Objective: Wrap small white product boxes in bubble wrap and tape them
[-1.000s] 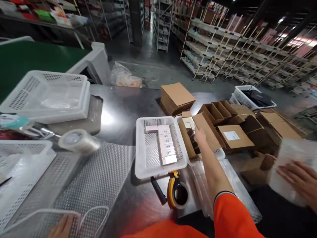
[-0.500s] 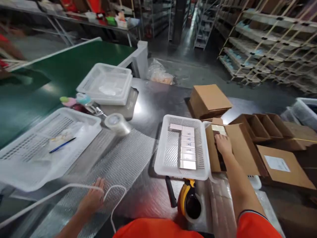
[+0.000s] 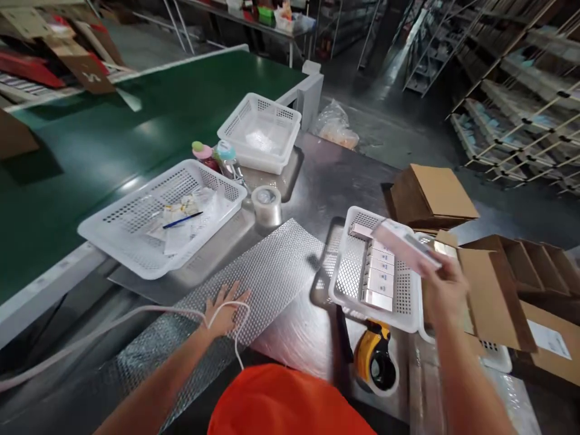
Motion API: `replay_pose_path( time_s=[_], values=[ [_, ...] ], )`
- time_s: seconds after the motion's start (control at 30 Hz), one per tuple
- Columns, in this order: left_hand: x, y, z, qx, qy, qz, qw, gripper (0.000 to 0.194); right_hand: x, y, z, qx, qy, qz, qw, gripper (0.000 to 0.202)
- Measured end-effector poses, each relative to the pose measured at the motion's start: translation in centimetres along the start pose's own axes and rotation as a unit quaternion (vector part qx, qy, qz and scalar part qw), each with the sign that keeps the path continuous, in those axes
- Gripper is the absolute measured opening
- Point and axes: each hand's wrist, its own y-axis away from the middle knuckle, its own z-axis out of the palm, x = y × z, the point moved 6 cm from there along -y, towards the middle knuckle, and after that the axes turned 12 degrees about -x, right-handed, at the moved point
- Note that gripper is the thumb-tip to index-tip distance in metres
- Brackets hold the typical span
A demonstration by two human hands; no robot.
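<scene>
My right hand (image 3: 446, 290) grips a slim white-and-pink box (image 3: 403, 244), held tilted above the right side of a white plastic basket (image 3: 338, 284). Inside that basket, several small white boxes (image 3: 379, 272) stand in a row. To the right of the basket is an open cardboard carton (image 3: 493, 302), partly hidden behind my right hand. My left hand (image 3: 226, 309) lies with fingers spread on a sheet of bubble wrap (image 3: 281, 266). A white cable (image 3: 149, 309) runs across the back of the left hand.
A tape dispenser (image 3: 374, 356) lies in front of the basket. A tape roll (image 3: 267, 206) and another white basket (image 3: 136, 257) with a blue pen (image 3: 182, 220) are to the left. Beyond runs a green conveyor belt (image 3: 181, 103). Folded cartons (image 3: 435, 193) are stacked at right.
My right hand has come out of the carton with a slim box and moved over the basket's edge. My left hand's fingers have spread on the bubble wrap. The view has turned left.
</scene>
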Motion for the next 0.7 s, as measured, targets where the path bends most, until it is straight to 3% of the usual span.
replay_pose_path(
  time_s=[0.03,0.1,0.17,0.2,0.27,0.33,0.4,0.53,0.7],
  values=[
    [-0.3,-0.2,0.3,-0.011,0.001,-0.002,1.000,0.097,-2.3,0.1,4.2,0.026,-0.103,0.024,0.994,0.055],
    [-0.7,-0.5,0.6,-0.020,-0.005,-0.007,1.000,0.100,-6.9,0.2,14.1,0.007,-0.266,0.033,0.963,0.050],
    [-0.9,-0.7,0.8,-0.023,-0.017,-0.013,1.000,0.104,-10.0,0.4,23.0,-0.010,-0.337,0.041,0.940,0.044],
    [-0.9,-0.9,0.8,-0.026,-0.023,-0.015,0.999,0.106,-11.0,0.6,26.7,-0.025,-0.353,0.041,0.934,0.041],
    [-0.9,-1.2,0.9,-0.043,-0.029,-0.021,0.998,0.109,-11.3,1.4,32.1,-0.045,-0.345,0.037,0.937,0.035],
    [-0.9,-1.4,1.0,-0.072,-0.024,-0.032,0.997,0.113,-10.2,2.4,35.1,-0.058,-0.300,0.025,0.952,0.029],
    [-1.0,-1.5,0.9,-0.092,-0.016,-0.040,0.995,0.114,-8.5,3.5,36.6,-0.071,-0.234,0.004,0.970,0.023],
    [-0.9,-1.5,0.7,-0.107,-0.013,-0.041,0.993,0.114,-6.4,4.9,37.6,-0.103,-0.113,-0.033,0.988,0.017],
    [-0.8,-1.4,0.8,-0.104,-0.016,-0.042,0.994,0.113,-6.3,5.3,38.1,-0.111,-0.069,-0.047,0.990,0.020]
  ],
)
